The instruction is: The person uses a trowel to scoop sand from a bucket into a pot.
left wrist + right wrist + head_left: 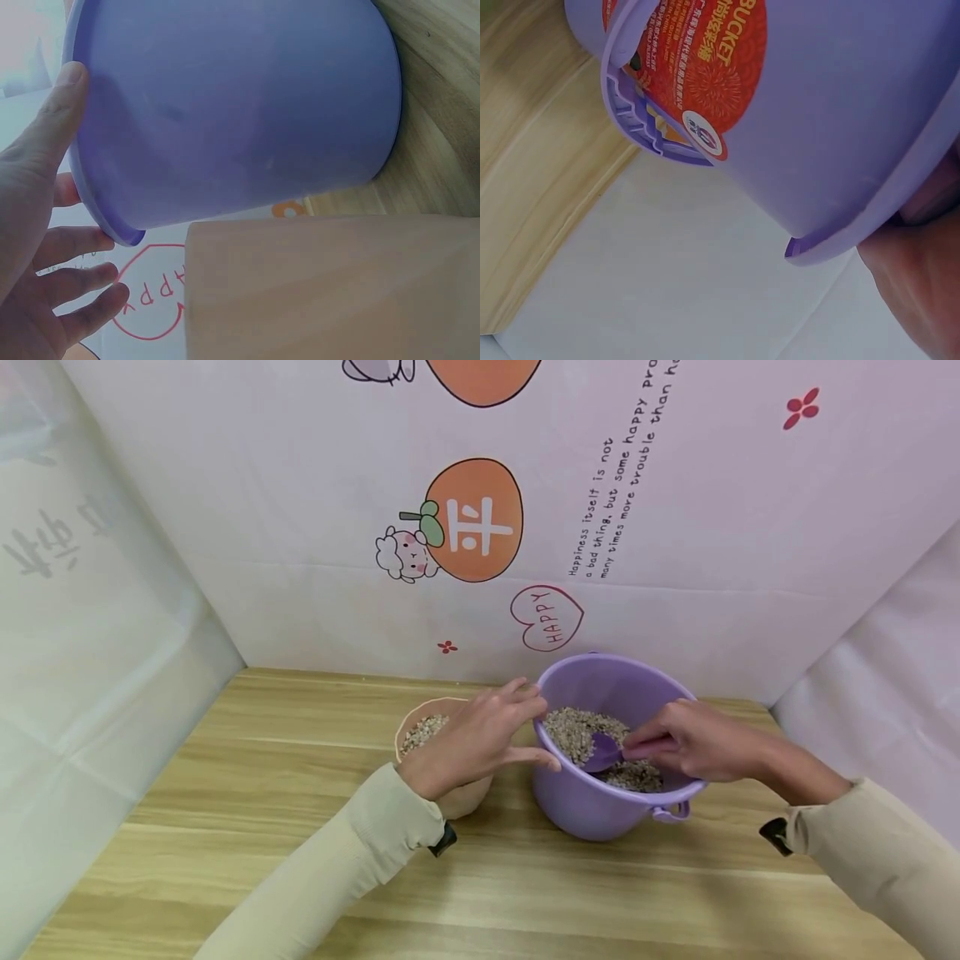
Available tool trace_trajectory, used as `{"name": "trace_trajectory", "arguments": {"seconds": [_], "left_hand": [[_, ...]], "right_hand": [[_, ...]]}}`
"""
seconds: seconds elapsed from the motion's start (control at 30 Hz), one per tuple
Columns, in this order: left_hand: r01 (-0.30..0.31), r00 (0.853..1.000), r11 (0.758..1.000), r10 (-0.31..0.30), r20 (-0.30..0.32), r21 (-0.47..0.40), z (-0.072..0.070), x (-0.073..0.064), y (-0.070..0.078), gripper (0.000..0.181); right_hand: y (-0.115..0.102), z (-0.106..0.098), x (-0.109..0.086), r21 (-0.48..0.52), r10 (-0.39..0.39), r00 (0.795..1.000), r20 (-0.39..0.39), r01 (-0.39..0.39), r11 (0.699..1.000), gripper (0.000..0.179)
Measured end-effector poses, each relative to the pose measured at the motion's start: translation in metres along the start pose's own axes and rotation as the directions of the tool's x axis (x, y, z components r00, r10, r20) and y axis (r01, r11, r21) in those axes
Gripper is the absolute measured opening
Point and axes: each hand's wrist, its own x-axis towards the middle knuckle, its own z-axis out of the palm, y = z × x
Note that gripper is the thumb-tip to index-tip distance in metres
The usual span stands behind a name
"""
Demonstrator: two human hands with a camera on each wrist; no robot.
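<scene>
A purple bucket (588, 810) stands upright on the wooden table, partly filled with small tan and grey grains (573, 731). My left hand (476, 731) holds its left rim, thumb on the outer side and the index fingertip hidden behind the rim; the other fingers are spread. Inside the bucket, my right hand (705, 743) grips a purple scoop (602, 752), whose blade lies among the grains. In the right wrist view the bucket wall hides most of that hand. A peach-coloured container (337, 292) with similar grains stands left of the bucket, partly under my left hand.
Behind both vessels rises a white printed sheet (300, 527), close to the bucket's back. More white sheeting (900, 652) hangs on the right. The bucket's handle (634, 124) hangs at its side by a red label (712, 71). The wooden tabletop (247, 827) extends left and forward.
</scene>
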Motion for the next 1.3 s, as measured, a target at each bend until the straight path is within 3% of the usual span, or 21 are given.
{"name": "trace_trajectory", "arguments": {"seconds": [0.3, 0.67, 0.97, 1.3], "left_hand": [[0.008, 1.0, 1.0, -0.008, 0.021, -0.022, 0.0017, -0.0007, 0.0004, 0.047], [0.008, 1.0, 0.999, -0.007, 0.017, -0.042, 0.0029, -0.0001, 0.0, 0.048], [0.013, 1.0, 0.999, -0.013, 0.008, -0.038, 0.0021, -0.0021, -0.0004, 0.045], [-0.004, 1.0, 0.998, 0.004, -0.011, -0.059, 0.0019, -0.0022, -0.0019, 0.049]], "right_hand": [[0.0016, 0.0015, -0.0026, -0.024, -0.019, 1.0, -0.014, 0.019, 1.0, 0.024], [0.0006, 0.0017, -0.0031, 0.012, -0.006, 1.0, -0.023, 0.007, 1.0, 0.028], [0.0037, 0.0048, 0.0005, -0.033, -0.04, 0.997, -0.062, 0.038, 0.999, 0.029], [0.0052, 0.0032, 0.0004, -0.019, -0.038, 0.997, -0.069, 0.037, 0.999, 0.03]]}}
